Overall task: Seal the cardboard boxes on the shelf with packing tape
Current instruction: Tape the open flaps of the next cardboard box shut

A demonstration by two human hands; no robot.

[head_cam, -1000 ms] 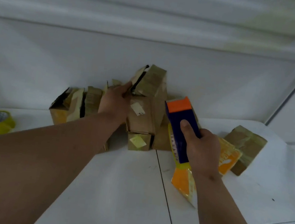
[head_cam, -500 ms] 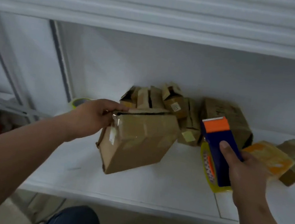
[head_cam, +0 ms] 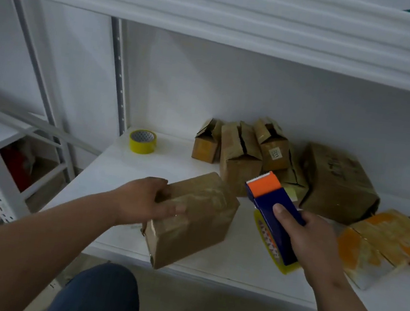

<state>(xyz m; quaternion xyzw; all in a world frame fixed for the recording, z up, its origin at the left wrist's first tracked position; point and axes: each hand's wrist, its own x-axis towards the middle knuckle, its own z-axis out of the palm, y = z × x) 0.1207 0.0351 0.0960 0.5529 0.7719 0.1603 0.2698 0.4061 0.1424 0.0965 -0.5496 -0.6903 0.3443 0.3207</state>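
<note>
Left hand (head_cam: 143, 202) gripping box (head_cam: 195, 220), frame centre; right hand (head_cam: 308, 238) gripping dispenser (head_cam: 273, 212). Advisable: steady box, run tape flat along seam.

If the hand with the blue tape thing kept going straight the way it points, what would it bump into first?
Probably the small boxes piled at the back of the shelf. The right hand aims the tape dispenser up and slightly left toward them, though depth is hard to judge.

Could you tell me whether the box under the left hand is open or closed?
Closed: the box shows flat flaps under glossy tape.
</note>
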